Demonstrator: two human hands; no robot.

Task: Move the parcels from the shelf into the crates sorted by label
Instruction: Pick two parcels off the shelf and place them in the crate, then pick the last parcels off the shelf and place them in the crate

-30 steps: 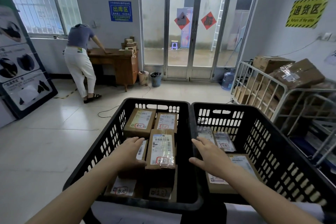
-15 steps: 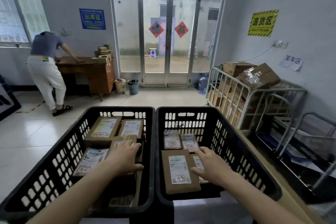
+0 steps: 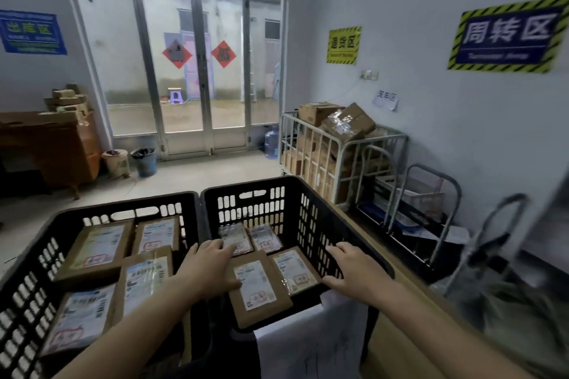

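Note:
Two black slatted crates stand side by side in front of me. The left crate (image 3: 40, 258) holds several brown labelled parcels, such as one (image 3: 98, 251) at its far left. The right crate (image 3: 311, 212) holds several flatter labelled parcels; the nearest (image 3: 257, 286) leans on its front wall. My left hand (image 3: 209, 268) hovers over the divide between the crates, fingers spread, empty. My right hand (image 3: 354, 272) hangs over the right crate's near right corner, fingers spread, empty. No shelf is in view.
A metal cage cart (image 3: 338, 157) full of cardboard boxes stands right of the crates, with hand trolleys (image 3: 431, 203) behind it. A wooden desk (image 3: 52, 148) with stacked boxes is at the left. Two bins (image 3: 144, 161) and glass doors (image 3: 197, 71) lie ahead.
My view has swung to the right; the person at the desk has left the frame. My left hand moved from the left crate's parcels toward the right crate. My right hand shifted right.

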